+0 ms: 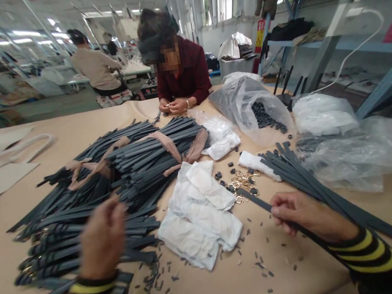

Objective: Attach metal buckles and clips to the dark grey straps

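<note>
My right hand [295, 213] pinches a dark grey strap [255, 199]. One end of this strap points at a small heap of gold-coloured metal buckles [241, 182], and the rest runs back under my wrist. Beside that hand lies a fan of loose dark straps [312, 177]. My left hand [103, 235] is above the left-hand pile of straps [60, 247], some with gold buckles at their ends. Motion blurs its fingers, which look curled; I see nothing in them. White crumpled cloth [199, 211] lies between my hands.
Bundles of straps [144, 153] tied with tan strips fill the middle left. A clear plastic bag [249, 103] spills small black rings. Small dark scraps [147, 285] litter the front. Across the table [220, 293] a co-worker [182, 64] handles something small. Plastic bags [369, 148] lie right.
</note>
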The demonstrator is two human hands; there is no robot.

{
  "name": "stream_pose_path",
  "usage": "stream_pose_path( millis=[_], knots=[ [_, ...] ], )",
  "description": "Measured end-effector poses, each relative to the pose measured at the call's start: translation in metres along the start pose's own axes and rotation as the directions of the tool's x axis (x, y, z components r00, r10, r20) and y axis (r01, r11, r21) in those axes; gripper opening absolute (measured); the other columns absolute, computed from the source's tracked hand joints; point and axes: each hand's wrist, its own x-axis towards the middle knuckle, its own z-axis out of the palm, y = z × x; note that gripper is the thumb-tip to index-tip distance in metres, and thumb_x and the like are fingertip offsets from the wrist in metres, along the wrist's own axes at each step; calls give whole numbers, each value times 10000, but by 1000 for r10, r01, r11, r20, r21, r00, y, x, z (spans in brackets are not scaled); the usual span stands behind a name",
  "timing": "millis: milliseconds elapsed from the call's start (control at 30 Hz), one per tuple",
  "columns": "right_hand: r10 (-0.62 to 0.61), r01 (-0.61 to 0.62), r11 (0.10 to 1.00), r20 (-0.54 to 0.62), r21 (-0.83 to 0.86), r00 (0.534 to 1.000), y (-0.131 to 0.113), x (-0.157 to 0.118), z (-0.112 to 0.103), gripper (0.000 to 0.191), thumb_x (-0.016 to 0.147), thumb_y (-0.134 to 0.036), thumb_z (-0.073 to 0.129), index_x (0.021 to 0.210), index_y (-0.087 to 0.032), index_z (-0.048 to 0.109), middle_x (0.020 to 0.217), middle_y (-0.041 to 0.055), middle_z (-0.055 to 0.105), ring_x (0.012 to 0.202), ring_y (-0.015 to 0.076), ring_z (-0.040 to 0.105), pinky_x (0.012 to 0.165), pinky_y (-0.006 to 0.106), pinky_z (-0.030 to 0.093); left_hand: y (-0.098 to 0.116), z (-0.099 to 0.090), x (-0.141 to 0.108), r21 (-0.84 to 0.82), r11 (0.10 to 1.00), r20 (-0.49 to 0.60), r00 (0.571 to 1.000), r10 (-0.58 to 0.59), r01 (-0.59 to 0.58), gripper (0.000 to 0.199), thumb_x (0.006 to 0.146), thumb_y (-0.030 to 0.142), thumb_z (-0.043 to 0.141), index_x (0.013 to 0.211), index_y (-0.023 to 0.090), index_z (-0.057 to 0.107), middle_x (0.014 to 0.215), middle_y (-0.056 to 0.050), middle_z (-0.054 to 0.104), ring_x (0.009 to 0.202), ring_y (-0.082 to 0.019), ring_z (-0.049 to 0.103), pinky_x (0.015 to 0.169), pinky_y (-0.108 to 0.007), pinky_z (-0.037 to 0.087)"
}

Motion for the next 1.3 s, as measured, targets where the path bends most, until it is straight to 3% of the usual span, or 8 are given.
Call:
stream_pose_path(
  millis=[33,200,300,733,900,1000,1200,1300],
  knots=[
    [17,-20,999,63,44,998,3,3,15,245,741,-395,539,746,-166,449,623,-29,552,445,70,496,417,194,396,3,20,0,-28,1000,-3,1000,-14,14,291,792,417,410,712,184,565,633,6,590,562,-132,557,511,-235,449],
    [40,-55,993,140,106,989,27,14,42,268,755,-397,544,757,-145,452,613,-32,547,440,54,487,423,182,394,27,135,-10,-374,891,443,893,-73,258,287,788,383,401,687,133,499,548,5,558,355,-59,437,341,-169,352],
    [56,-71,991,126,116,990,32,17,37,270,756,-397,545,760,-139,465,634,-17,562,470,65,505,434,183,389,31,164,-9,-469,829,484,873,-48,306,247,774,358,442,684,130,471,500,26,536,318,-37,399,308,-140,313],
    [-90,66,966,84,251,992,33,40,51,188,750,-306,575,790,-133,514,694,-9,566,494,52,469,423,159,350,20,172,-2,-432,835,523,849,-74,340,194,760,341,462,693,160,443,478,56,481,323,-56,401,297,-156,307],
    [-116,110,950,4,292,993,31,42,58,170,750,-292,575,794,-139,516,687,-13,575,479,47,468,412,151,343,18,172,-12,-357,933,210,970,126,-44,106,766,259,471,730,162,496,702,-3,517,581,-98,506,534,-222,428],
    [-94,106,957,-56,270,994,29,44,59,177,739,-294,584,787,-140,512,612,-29,561,453,47,459,398,148,336,18,168,-20,-310,925,168,945,281,-220,167,814,256,407,773,161,538,788,-35,536,738,-125,518,681,-248,420],
    [-107,109,969,-22,221,994,25,41,56,221,730,-341,592,771,-133,530,585,-19,574,453,60,481,418,165,368,22,165,-21,-331,930,297,918,263,-159,239,822,328,393,702,155,506,624,-16,533,588,-112,493,582,-235,405],
    [-102,113,955,-55,274,993,24,36,51,228,728,-344,600,796,-142,520,608,-18,588,455,59,491,435,171,391,25,165,-12,-492,865,373,922,101,104,241,819,365,373,729,161,466,576,12,497,510,-98,489,501,-224,424]
  ],
)
